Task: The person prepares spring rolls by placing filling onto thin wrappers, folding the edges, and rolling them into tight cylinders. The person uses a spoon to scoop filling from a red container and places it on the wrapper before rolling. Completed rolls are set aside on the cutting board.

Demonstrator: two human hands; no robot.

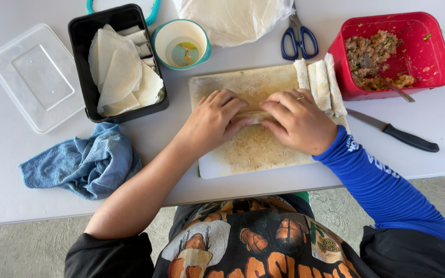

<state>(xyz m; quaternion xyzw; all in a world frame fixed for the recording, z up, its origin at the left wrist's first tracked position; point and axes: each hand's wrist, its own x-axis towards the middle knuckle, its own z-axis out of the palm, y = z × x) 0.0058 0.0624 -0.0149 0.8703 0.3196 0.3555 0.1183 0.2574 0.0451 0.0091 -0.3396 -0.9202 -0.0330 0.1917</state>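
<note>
Head view: both hands (pixel 256 119) around roll (pixel 252 117)

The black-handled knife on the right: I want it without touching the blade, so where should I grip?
Grip the knife by its black handle, coming from the right. It lies flat, blade pointing left toward the cutting board, handle end free on the table.

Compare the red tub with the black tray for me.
The red tub holds a chunky mixed filling and a utensil; the black tray holds pale, thin wrapper sheets. The red tub sits at the right end of the cutting board, beyond the right hand; the black tray sits off its left end, beyond the left hand. Both are open, lidless, rectangular containers on the white table.
</note>
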